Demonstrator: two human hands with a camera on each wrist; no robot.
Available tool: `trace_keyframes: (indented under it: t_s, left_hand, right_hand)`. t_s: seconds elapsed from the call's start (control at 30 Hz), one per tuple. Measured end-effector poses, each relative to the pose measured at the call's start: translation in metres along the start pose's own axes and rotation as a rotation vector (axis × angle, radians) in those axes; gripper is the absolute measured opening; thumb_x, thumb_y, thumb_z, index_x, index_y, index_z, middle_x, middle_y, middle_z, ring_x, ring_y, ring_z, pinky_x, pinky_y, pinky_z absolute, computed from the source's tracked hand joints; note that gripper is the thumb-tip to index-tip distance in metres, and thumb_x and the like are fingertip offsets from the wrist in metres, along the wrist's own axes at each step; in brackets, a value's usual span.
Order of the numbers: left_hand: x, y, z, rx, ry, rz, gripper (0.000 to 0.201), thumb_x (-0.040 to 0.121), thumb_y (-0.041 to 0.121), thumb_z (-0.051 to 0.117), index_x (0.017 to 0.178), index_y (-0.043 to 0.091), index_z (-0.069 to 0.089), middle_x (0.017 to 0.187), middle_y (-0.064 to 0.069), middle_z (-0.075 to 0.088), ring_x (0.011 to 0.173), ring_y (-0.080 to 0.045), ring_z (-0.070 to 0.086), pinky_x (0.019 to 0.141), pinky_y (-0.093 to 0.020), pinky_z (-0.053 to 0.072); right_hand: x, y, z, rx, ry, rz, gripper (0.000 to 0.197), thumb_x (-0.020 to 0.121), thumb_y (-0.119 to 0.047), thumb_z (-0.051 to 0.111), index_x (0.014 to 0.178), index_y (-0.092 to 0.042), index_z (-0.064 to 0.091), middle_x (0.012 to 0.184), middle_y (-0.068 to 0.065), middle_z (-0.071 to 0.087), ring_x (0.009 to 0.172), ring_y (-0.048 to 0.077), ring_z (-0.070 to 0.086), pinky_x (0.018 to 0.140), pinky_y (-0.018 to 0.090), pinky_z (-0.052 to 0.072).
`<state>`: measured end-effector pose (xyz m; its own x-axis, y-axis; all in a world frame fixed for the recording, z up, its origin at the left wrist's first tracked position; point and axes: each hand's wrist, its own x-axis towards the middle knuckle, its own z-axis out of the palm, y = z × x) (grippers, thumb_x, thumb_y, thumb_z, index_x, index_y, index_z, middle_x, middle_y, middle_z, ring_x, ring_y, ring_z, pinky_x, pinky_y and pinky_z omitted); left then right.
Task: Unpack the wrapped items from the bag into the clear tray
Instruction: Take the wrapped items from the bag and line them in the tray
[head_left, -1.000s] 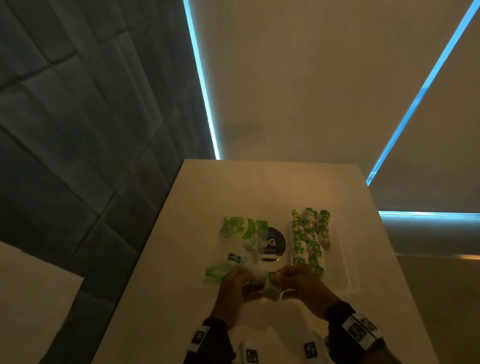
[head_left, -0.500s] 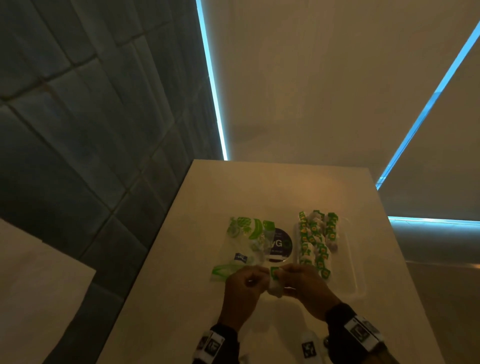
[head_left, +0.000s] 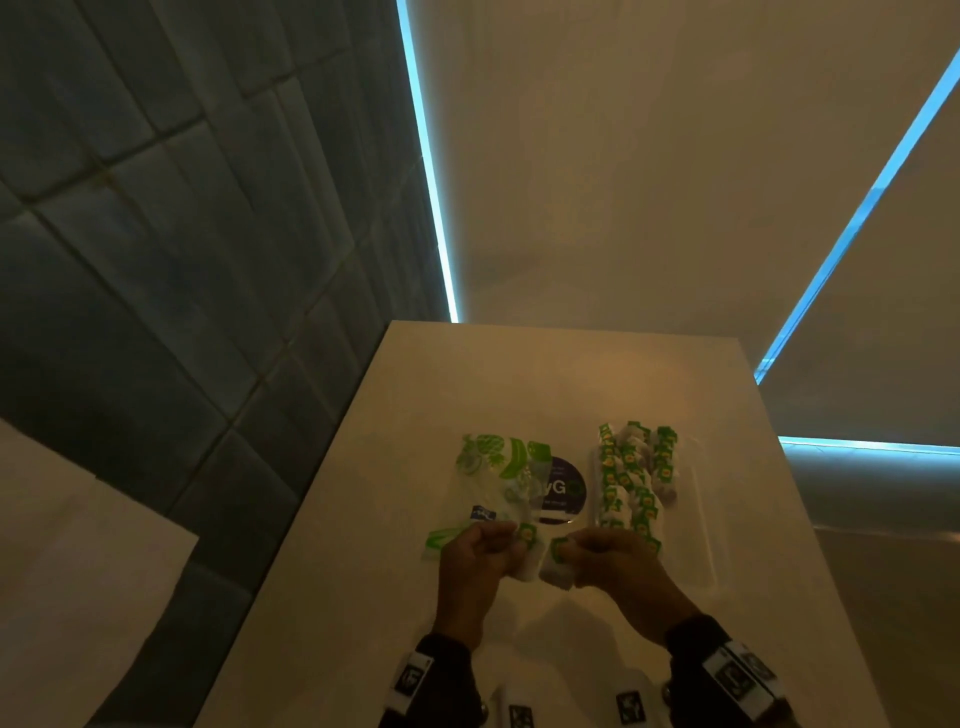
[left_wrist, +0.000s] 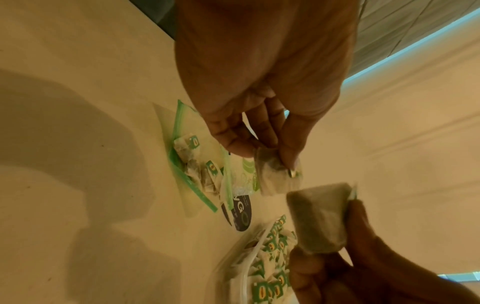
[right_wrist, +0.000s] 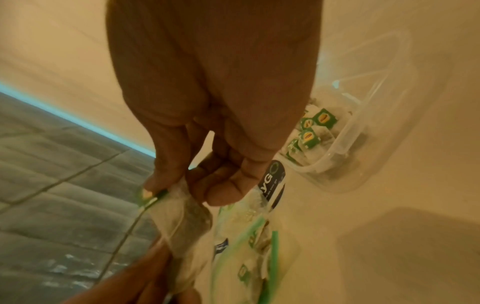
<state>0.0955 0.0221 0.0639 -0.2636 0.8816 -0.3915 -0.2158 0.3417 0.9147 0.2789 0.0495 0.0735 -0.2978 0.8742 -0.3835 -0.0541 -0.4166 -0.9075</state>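
A clear zip bag (head_left: 493, 483) with green print lies flat on the table, its green-zipped mouth (left_wrist: 192, 185) towards me; several wrapped tea bags remain inside. My left hand (head_left: 480, 553) pinches one wrapped tea bag (left_wrist: 278, 176) just in front of the bag. My right hand (head_left: 608, 564) pinches a second wrapped tea bag (left_wrist: 320, 218) beside it; the two items are a little apart. The clear tray (head_left: 704, 519) sits right of the bag, with several wrapped tea bags (head_left: 631, 478) in its left half.
The pale table (head_left: 519, 374) runs away from me, ending at a light wall. A dark tiled floor (head_left: 156, 260) drops off along its left edge. A dark round label (head_left: 561, 491) shows on the bag. Bare tabletop lies beyond the bag and tray.
My hands, together over one bundle a second ago, have drawn apart. Each now holds its own wrapped tea bag. Bag and tray have stayed put.
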Motion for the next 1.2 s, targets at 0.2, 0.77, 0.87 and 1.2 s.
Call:
trace_keyframes:
  t_s: [0.2,0.77,0.87,1.2]
  left_hand:
    - [-0.006,-0.002,0.007,-0.045,-0.091,-0.017,0.020,0.079,-0.001,0.070,0.099,0.005,0.070,0.096,-0.015,0.074,0.090,-0.030,0.070,0.076,-0.038,0.058]
    - [-0.005,-0.010,0.013,0.017,-0.007,0.005,0.014,0.079,0.005,0.073,0.093,0.005,0.072,0.089,-0.012,0.075,0.084,-0.025,0.071,0.075,-0.035,0.059]
    - [0.006,-0.019,0.002,0.269,0.126,0.038,0.004,0.083,0.017,0.071,0.082,0.013,0.073,0.083,-0.006,0.074,0.079,-0.020,0.068,0.071,-0.034,0.058]
    - [0.039,-0.071,-0.029,1.337,-0.112,0.230,0.055,0.089,0.031,0.053,0.142,0.036,0.036,0.148,0.004,0.034,0.138,-0.020,0.029,0.112,-0.031,0.031]
  right_hand:
    - [0.003,-0.004,0.015,-0.022,0.073,-0.040,0.009,0.082,-0.005,0.071,0.080,0.003,0.071,0.070,0.011,0.066,0.064,0.020,0.058,0.058,0.027,0.048]
    - [-0.002,0.002,0.024,0.075,0.170,0.022,0.009,0.086,-0.006,0.068,0.090,0.002,0.072,0.089,0.021,0.072,0.082,0.032,0.070,0.076,0.043,0.059]
    - [0.005,0.005,0.019,0.042,0.256,0.002,0.011,0.085,-0.005,0.069,0.086,0.006,0.071,0.081,0.020,0.072,0.072,0.027,0.068,0.064,0.034,0.059]
    - [0.014,0.011,-0.006,0.012,0.306,0.015,0.011,0.081,-0.003,0.074,0.070,-0.002,0.072,0.074,0.015,0.070,0.077,0.033,0.068,0.076,0.051,0.059]
